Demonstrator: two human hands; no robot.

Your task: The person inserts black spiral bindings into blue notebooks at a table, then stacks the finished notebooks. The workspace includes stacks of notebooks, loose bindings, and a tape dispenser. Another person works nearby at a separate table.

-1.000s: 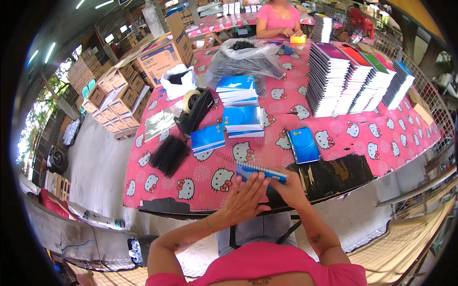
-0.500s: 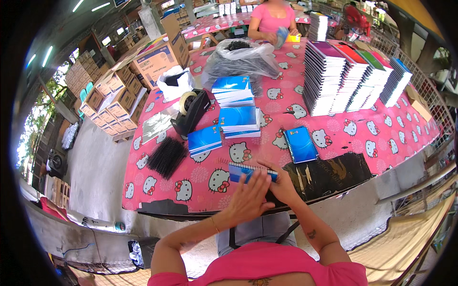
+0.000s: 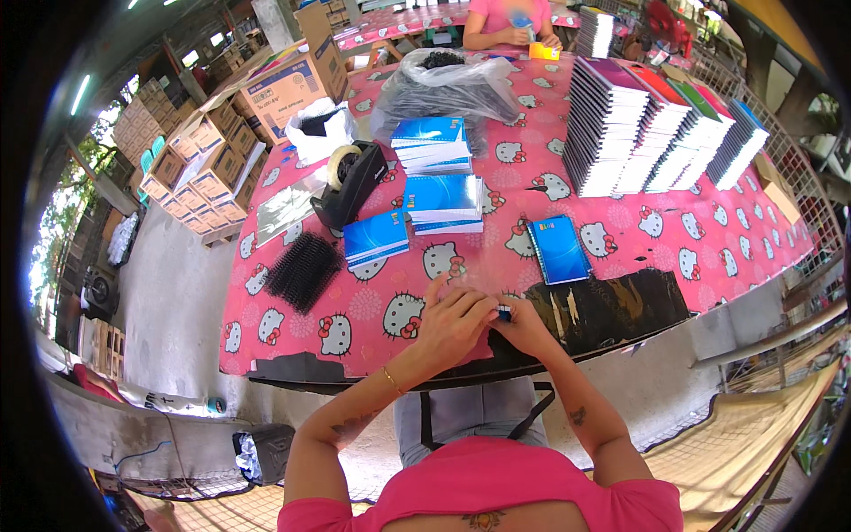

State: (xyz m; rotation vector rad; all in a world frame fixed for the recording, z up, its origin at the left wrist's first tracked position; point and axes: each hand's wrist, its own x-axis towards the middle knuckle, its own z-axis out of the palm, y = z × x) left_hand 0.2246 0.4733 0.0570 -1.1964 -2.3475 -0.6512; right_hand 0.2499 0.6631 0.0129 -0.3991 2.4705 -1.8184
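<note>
My left hand (image 3: pixel 454 324) and my right hand (image 3: pixel 523 326) meet at the table's near edge. Between them is a blue notebook (image 3: pixel 504 313), of which only a small end shows; the rest is hidden by my fingers. My right fingers are closed round that end. The left hand lies over the notebook, its fingers bent toward the right hand, one finger sticking up. Just beyond, to the right, lies a spiral-bound blue notebook (image 3: pixel 559 249). Loose blue-covered books are stacked ahead in a low pile (image 3: pixel 376 238) and two taller ones (image 3: pixel 443 200).
Black spiral coils (image 3: pixel 304 271) lie at left beside a tape dispenser (image 3: pixel 351 188). Behind stands a plastic bag of coils (image 3: pixel 434 106). Tall notebook stacks (image 3: pixel 608 133) fill the right back. Across the table, a person in pink (image 3: pixel 510 25) handles something near a yellow item (image 3: pixel 543 51).
The notebook has turned from broadside to mostly hidden between my hands. My left hand has shifted and bent its fingers. The whole view has tilted slightly down.
</note>
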